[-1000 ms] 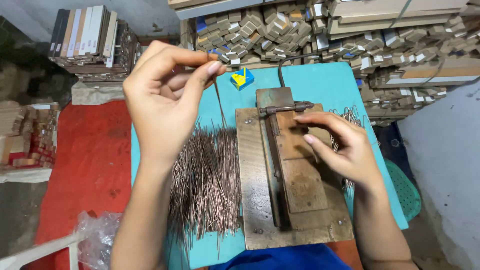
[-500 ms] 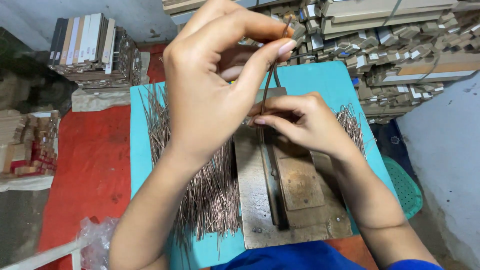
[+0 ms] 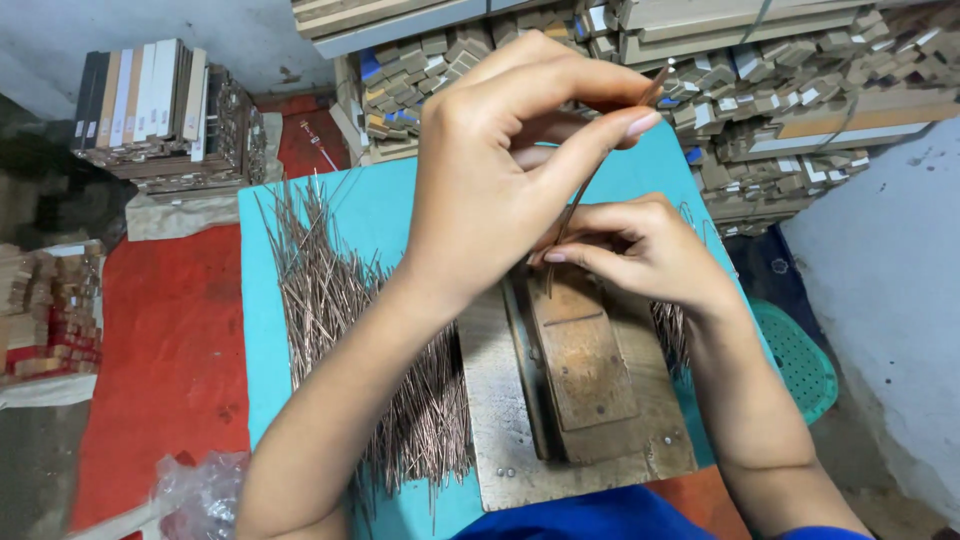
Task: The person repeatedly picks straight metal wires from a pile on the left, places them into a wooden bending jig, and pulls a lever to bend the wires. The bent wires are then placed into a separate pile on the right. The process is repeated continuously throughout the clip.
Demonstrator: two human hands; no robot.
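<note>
My left hand (image 3: 500, 165) is raised over the turquoise table (image 3: 380, 215), its thumb and fingers pinching the upper end of a thin copper-coloured wire (image 3: 580, 195). Lower down, my right hand (image 3: 640, 250) pinches the same wire just above a wooden block jig (image 3: 580, 370). The jig has a dark metal bar along its left side and a raised wooden pad in the middle. A big heap of loose thin wires (image 3: 350, 340) lies on the table left of the jig. More wires (image 3: 670, 335) show to its right, partly hidden by my right wrist.
Stacks of small cardboard boxes (image 3: 760, 80) rise behind the table. A pile of flat boards (image 3: 150, 110) stands at the back left on the red floor (image 3: 170, 340). There is a green plastic basket (image 3: 800, 355) at the right and crumpled clear plastic (image 3: 200, 495) at the bottom left.
My left hand has lifted from the wire heap with one wire. My right hand has left the jig's top and taken the wire's lower part. The view has closed in on the hands.
</note>
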